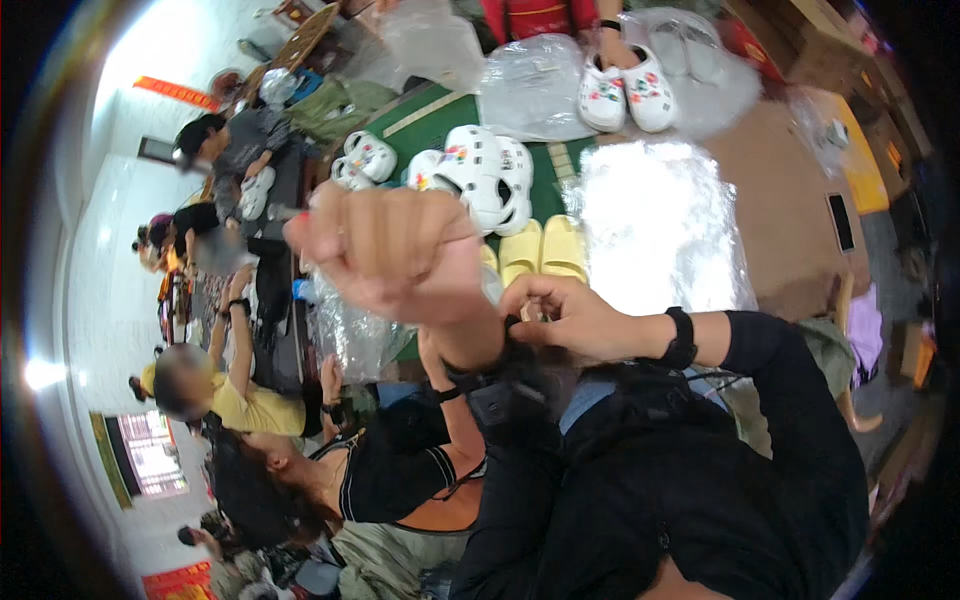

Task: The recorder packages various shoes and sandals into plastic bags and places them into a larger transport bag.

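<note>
My left hand [400, 245] is raised close to the camera, curled into a fist and slightly blurred; nothing shows in it. Around its wrist sits a black strap [512, 352] with a dark device. My right hand [560, 315] has its thumb and fingers pinched at that strap; the fingertips are partly hidden. Another black band [681, 338] is on my right wrist. Just beyond my hands lie a pair of yellow slides [541, 250] and a heap of white clogs [480, 175] with coloured charms.
Shiny clear plastic bags [660, 230] cover part of the table. Across it, another person's hand [612, 50] is on a pair of white clogs [650, 95]. A phone [840, 222] lies on brown cardboard [775, 215]. Co-workers sit close along the left.
</note>
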Motion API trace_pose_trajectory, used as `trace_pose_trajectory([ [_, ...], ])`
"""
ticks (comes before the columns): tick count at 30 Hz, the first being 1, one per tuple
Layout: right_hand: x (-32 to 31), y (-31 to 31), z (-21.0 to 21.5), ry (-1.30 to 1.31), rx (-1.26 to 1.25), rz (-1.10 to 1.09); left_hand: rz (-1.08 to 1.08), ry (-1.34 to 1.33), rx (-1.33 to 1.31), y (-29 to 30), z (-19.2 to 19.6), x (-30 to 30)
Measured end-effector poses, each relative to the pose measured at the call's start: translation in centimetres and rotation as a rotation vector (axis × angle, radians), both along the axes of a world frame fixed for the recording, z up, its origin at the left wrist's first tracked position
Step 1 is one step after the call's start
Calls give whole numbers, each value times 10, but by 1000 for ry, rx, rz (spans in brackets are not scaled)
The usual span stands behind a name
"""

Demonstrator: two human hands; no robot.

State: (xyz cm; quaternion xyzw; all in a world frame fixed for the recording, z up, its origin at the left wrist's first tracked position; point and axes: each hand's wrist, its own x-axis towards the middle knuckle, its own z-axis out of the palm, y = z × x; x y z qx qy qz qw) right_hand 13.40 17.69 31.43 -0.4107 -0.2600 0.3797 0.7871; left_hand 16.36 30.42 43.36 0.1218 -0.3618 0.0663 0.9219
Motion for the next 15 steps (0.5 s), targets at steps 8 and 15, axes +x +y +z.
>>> trace_pose_trajectory([
  [8,86,-25,0,-35,6,-419,458,495,816,9,-80,-2],
  [15,115,13,12,412,398,-292,241,326,1198,-54,-190,-25],
])
